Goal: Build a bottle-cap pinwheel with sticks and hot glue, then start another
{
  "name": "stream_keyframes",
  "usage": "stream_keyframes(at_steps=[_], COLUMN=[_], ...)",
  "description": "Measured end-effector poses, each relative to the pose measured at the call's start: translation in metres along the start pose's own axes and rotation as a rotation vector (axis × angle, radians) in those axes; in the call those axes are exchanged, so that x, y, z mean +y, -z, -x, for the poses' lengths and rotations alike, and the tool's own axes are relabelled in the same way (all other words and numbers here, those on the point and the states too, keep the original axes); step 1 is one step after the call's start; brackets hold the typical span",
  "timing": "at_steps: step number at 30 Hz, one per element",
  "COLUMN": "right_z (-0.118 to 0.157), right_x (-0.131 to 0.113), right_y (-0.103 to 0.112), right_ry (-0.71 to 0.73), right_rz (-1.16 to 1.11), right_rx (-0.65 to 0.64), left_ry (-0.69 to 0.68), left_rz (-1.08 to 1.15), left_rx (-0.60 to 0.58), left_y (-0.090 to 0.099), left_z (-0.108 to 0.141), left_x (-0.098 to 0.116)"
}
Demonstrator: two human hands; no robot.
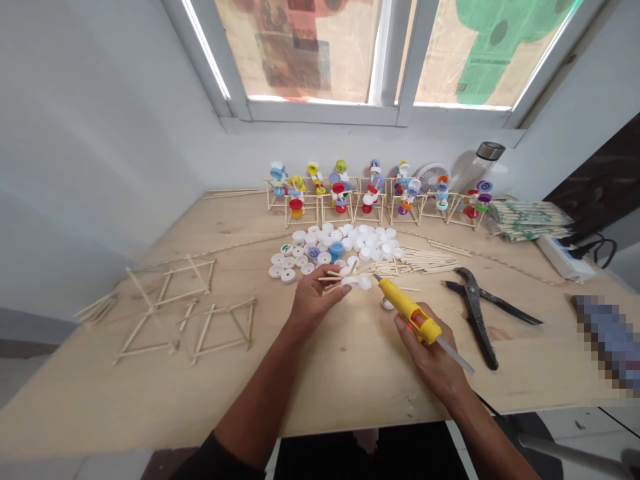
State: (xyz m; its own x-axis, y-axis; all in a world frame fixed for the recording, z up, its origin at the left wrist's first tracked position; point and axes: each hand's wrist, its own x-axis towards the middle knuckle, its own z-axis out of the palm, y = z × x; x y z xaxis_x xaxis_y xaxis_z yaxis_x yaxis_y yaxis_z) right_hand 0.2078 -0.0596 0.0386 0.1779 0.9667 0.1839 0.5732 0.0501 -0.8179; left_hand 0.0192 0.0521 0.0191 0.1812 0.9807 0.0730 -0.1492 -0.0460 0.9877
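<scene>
My left hand pinches a small piece made of thin wooden sticks and white bottle caps. My right hand is wrapped round a yellow hot glue gun, a clear glue stick poking out of its back end. The gun's nozzle points left, close to the caps in my left hand; whether it touches them I cannot tell. Just beyond my hands lies a heap of mostly white bottle caps, with a few blue ones. Loose wooden sticks lie right of the heap.
Stick frames bearing coloured caps stand in rows by the wall. Bare stick frames lie at left. Black-handled pliers, a power strip and bagged sticks are at right. A bottle and small fan stand behind.
</scene>
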Motion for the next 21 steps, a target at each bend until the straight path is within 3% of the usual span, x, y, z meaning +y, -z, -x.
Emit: stream_keyframes(at_steps=[21], right_z=[-0.0038], right_x=[0.0005], right_y=[-0.0075], right_ry=[0.089], right_rz=[0.140], right_rx=[0.016], left_ry=[0.015], left_rz=[-0.046], left_rx=[-0.021], left_y=[0.0005], left_z=[-0.0008], left_x=[-0.0013])
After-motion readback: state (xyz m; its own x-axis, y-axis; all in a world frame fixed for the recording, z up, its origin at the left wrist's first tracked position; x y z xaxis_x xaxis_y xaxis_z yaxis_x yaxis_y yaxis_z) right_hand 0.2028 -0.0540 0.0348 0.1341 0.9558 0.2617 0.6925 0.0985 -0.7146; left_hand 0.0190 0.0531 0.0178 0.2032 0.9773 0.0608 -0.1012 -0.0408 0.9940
